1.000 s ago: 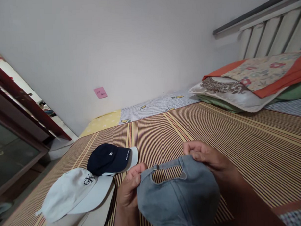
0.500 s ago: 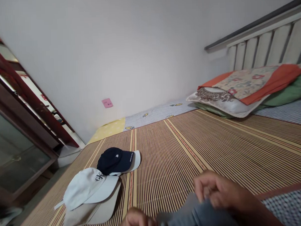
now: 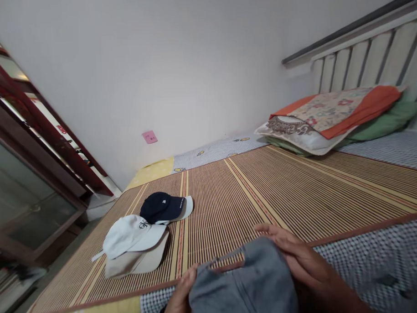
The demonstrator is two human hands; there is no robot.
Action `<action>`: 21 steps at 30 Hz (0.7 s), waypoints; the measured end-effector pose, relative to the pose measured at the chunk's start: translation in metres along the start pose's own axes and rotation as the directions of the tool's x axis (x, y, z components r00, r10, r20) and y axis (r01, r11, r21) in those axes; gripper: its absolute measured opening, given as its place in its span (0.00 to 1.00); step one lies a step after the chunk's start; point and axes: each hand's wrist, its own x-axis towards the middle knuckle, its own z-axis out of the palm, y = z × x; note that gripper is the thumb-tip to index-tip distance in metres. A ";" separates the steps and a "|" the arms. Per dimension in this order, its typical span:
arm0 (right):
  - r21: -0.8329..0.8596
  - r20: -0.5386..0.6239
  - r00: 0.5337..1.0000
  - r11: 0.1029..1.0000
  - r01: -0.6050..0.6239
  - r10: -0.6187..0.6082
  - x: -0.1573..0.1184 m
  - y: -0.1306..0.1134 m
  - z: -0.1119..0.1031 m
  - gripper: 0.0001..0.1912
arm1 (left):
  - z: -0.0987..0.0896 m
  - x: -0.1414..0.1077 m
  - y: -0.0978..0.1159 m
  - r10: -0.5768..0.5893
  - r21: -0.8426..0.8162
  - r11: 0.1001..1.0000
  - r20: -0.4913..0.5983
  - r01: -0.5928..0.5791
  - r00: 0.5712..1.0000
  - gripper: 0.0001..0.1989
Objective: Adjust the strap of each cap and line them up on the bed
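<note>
A grey-blue baseball cap (image 3: 247,283) is between my hands at the bottom of the view, its back strap and opening facing away from me. My left hand (image 3: 181,294) grips its left side. On the right side, my right hand (image 3: 297,258) holds the cap with fingers stretched along it; the thumb is hidden. Farther off on the mat lie a white cap (image 3: 124,237) with black letters, resting on a beige cap (image 3: 140,264). Behind them a navy cap (image 3: 158,207) sits on a pale cap (image 3: 188,207), of which mostly the brim shows.
A striped bamboo mat (image 3: 217,206) covers the bed. Pillows (image 3: 300,132) with an orange floral cover (image 3: 343,108) are stacked at the back right, by a white radiator (image 3: 362,64). A pink note (image 3: 149,137) is on the wall. A glass-fronted cabinet (image 3: 28,204) stands left.
The grey-blue cap has come up more fully into view and turned, showing its crown and back strap. My hands have shifted to its two sides. The view has tilted down slightly.
</note>
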 end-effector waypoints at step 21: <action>0.087 -0.012 0.968 0.965 0.249 -0.249 0.025 -0.007 0.015 0.39 | 0.056 0.032 0.033 0.265 -0.225 0.954 0.325 -0.198 0.908 0.26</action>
